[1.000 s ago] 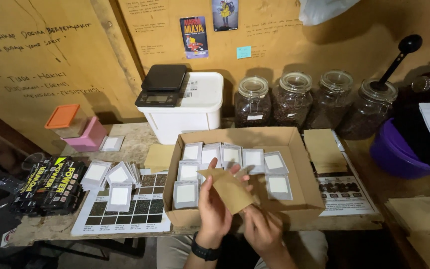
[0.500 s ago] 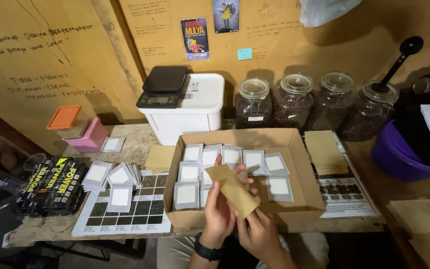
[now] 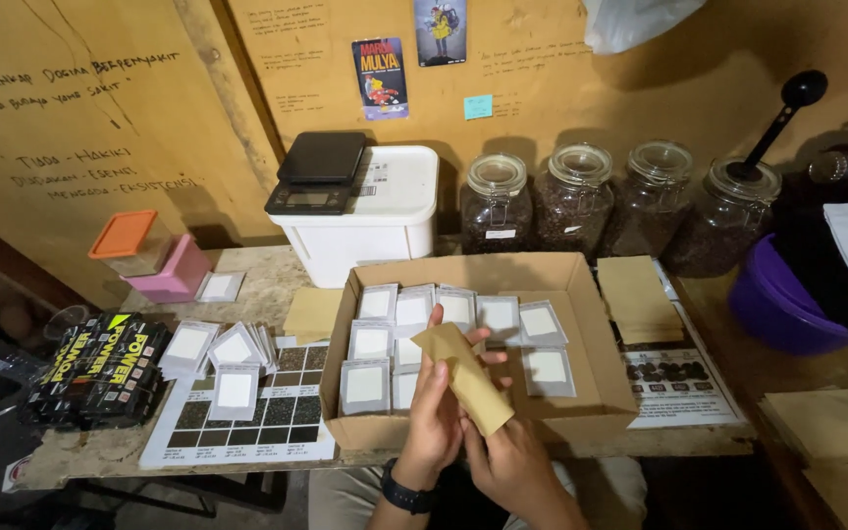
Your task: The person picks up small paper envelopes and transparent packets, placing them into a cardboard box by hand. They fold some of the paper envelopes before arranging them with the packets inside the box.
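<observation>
A small brown paper pouch (image 3: 465, 377) is held tilted over the near part of an open cardboard box (image 3: 593, 336). My left hand (image 3: 432, 412), with a black watch on the wrist, grips the pouch from the left, fingers wrapped behind it. My right hand (image 3: 512, 463) pinches its lower end from below. Inside the box lie several flat silver-edged sachets with white faces (image 3: 499, 314), laid in rows.
More white sachets (image 3: 233, 345) lie on a printed chart (image 3: 247, 417) left of the box, beside black packets (image 3: 100, 363). A stack of brown pouches (image 3: 638, 294) lies to the right. Behind stand a white tub with a scale (image 3: 318, 169), glass jars (image 3: 576, 196) and a purple bowl (image 3: 777, 304).
The pouch has turned more upright and narrower in my hands, and my right hand has come up closer under its lower end. The rest has stayed put.
</observation>
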